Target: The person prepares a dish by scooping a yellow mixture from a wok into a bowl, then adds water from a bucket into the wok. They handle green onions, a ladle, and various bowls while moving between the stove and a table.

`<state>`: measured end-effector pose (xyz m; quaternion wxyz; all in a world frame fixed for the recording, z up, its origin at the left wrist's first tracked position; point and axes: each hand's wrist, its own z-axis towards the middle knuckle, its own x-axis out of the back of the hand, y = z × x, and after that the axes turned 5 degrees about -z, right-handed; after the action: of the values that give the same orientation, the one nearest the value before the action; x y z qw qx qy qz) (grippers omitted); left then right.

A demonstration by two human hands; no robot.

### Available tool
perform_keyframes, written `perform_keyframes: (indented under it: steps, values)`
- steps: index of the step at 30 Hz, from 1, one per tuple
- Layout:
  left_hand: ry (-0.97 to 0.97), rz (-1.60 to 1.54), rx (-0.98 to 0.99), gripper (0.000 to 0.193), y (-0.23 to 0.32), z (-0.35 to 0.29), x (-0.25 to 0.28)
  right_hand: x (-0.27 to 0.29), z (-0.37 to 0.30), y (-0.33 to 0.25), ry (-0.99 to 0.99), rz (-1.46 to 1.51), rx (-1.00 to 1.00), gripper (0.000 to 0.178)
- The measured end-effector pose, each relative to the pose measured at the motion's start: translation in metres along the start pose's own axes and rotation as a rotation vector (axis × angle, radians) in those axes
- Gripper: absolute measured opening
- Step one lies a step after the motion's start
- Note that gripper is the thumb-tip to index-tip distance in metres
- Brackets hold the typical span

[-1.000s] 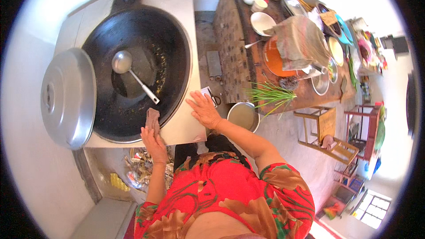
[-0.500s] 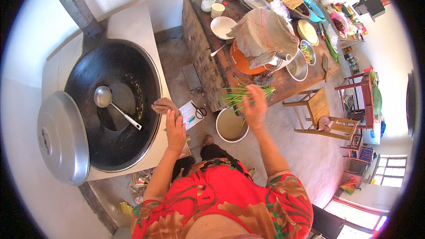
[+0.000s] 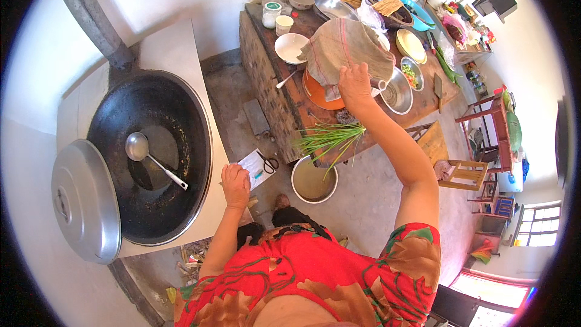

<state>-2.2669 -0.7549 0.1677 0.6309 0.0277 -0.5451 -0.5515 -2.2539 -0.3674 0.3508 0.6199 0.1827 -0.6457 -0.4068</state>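
Observation:
Over an orange basin [image 3: 324, 95] on the brick-sided worktop lies a greyish-brown cloth [image 3: 345, 45]. My right hand [image 3: 356, 88] is closed on the near edge of this cloth. My left hand [image 3: 235, 185] is by the right edge of the stove top, fingers curled; whatever is under them is hidden. A bunch of green chives [image 3: 333, 138] hangs over the worktop's near edge, below my right forearm. Beneath it on the floor stands a white-rimmed bucket [image 3: 315, 181]. A ladle [image 3: 155, 158] rests inside the large black wok [image 3: 115, 109], left of my left hand.
A metal lid [image 3: 85, 200] leans against the wok's left side. Scissors [image 3: 268, 162] lie on white paper beyond my left hand. Bowls, including a white bowl [image 3: 291, 48] and a steel bowl [image 3: 396, 94], surround the covered basin. A wooden chair [image 3: 463, 175] stands at the right.
My right hand has gone from above the chives up to the cloth on the basin. The small brown cloth by my left hand is no longer visible, and that hand's fingers have curled.

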Motion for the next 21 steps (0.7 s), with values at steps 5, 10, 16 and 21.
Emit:
perform_keyframes:
  steps: [5,10,16,21]
  values:
    - [0.042,0.025,0.0,0.014,0.0,-0.003,-0.001,-0.007,0.011,0.02,-0.137,0.233,0.008,0.009]
    - [0.058,-0.014,0.016,0.015,0.004,0.001,0.0,0.008,0.017,0.054,-0.008,0.448,-0.133,0.013]
    - [0.013,0.004,0.013,0.014,0.009,0.004,0.002,0.008,0.046,0.133,0.125,1.909,-0.67,0.023]
    - [0.024,0.024,0.043,0.016,-0.002,-0.004,-0.002,0.0,0.057,0.196,0.791,2.217,-0.741,0.023]
